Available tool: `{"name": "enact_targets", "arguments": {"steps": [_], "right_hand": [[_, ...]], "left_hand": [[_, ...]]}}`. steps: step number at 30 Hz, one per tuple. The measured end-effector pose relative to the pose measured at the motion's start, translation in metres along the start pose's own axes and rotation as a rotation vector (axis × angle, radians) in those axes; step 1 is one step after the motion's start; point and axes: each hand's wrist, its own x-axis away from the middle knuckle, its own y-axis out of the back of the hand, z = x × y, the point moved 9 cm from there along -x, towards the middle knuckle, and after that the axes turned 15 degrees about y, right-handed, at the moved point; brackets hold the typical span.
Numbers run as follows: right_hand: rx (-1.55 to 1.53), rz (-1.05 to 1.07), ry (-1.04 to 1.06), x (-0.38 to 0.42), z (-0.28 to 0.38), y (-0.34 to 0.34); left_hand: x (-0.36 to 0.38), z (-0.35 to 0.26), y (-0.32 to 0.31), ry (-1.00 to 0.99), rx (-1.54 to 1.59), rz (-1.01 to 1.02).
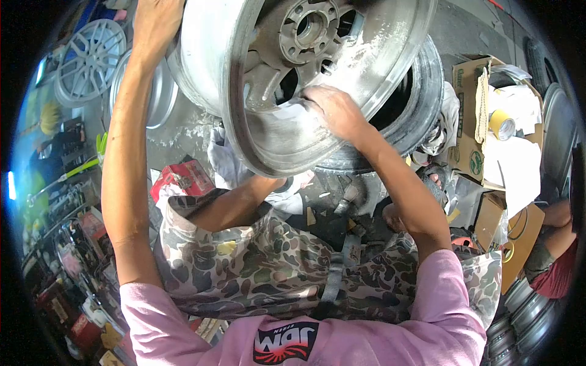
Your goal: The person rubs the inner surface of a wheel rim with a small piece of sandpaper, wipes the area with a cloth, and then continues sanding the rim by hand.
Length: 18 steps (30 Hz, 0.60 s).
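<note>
A dusty grey alloy wheel rim (244,79) is tilted up in front of me, its hub and spokes facing right. My left hand (160,21) grips the rim's outer side at the upper left, its fingertips partly hidden. Inside the barrel, my right hand (337,113) presses a pale piece of sandpaper (290,114) against the curved inner wall. White dust coats the metal above that hand. A black tire (430,85) lies beneath and behind the rim.
A cardboard box (469,128) with papers and a roll of tape (503,125) stands right. Other rims (91,61) lean at the upper left. A red packet (182,178) and scraps lie near my legs. Another person's arm (558,232) shows at far right.
</note>
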Motion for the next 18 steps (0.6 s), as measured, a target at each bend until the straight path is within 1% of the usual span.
{"name": "enact_targets", "arguments": {"steps": [1,3,4,6,7,8,9,10,11,12,13,15,17,18], "right_hand": [[0.0,-0.001,0.0,-0.001,0.001,0.0],[0.252,0.081,0.126,-0.003,0.015,-0.003],[0.252,0.081,0.124,-0.005,0.019,-0.008],[0.08,0.008,0.102,-0.015,0.027,-0.017],[0.08,0.006,0.101,-0.02,0.032,-0.018],[0.053,0.051,0.086,-0.023,0.035,-0.023],[0.026,0.096,0.07,-0.024,0.036,-0.027],[0.027,0.094,0.07,-0.021,0.03,-0.024],[0.087,0.126,0.085,-0.018,0.021,-0.021],[0.144,0.16,0.096,-0.018,0.019,-0.018],[0.145,0.161,0.095,-0.016,0.019,-0.017],[0.067,0.126,0.03,-0.014,0.017,-0.015],[0.016,0.112,0.01,-0.018,0.028,-0.009],[-0.029,0.095,-0.003,-0.022,0.031,-0.008]], "left_hand": [[-0.003,0.002,0.001,0.004,-0.018,-0.007],[-0.007,0.006,0.001,0.021,-0.011,0.01],[-0.008,0.008,-0.001,0.039,-0.003,0.027],[-0.005,0.006,-0.001,0.026,-0.004,0.01],[-0.002,0.003,0.0,0.014,-0.004,-0.009],[0.001,0.001,-0.002,0.013,-0.004,-0.007],[0.005,-0.004,-0.001,-0.021,-0.016,-0.041],[0.008,-0.009,0.002,-0.054,-0.028,-0.077],[0.003,-0.007,0.005,-0.058,-0.027,-0.082],[-0.004,0.0,0.005,-0.019,-0.035,-0.037],[-0.009,0.007,0.002,0.019,-0.043,0.011],[-0.008,0.009,0.0,0.021,-0.071,0.004],[0.011,-0.01,0.0,-0.078,-0.008,-0.089],[0.006,-0.006,0.003,-0.078,-0.009,-0.091]]}}
